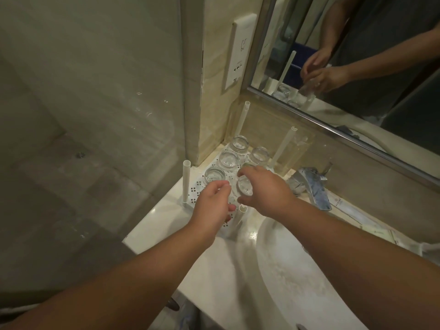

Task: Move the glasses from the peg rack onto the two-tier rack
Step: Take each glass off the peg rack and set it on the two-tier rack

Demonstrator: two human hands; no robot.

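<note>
A white perforated rack [194, 189] with tall white corner posts [185, 182] stands in the counter's corner. Several clear glasses rest upside down on its tray: one at the back [239, 144], one in the middle [228, 160], one to the right [259, 154] and one at the front left [214, 175]. My right hand [266, 189] grips another upturned glass [244, 188] from above, over the tray's front. My left hand [213, 206] is curled right beside that glass, fingers touching or nearly touching its side; I cannot tell if it holds anything. The peg rack is not visible.
A chrome faucet [312, 184] stands just right of the rack, above the white sink basin [297, 270]. A mirror [357, 55] runs along the back wall and a wall socket [238, 58] sits above the rack. A glass partition [95, 115] closes the left side.
</note>
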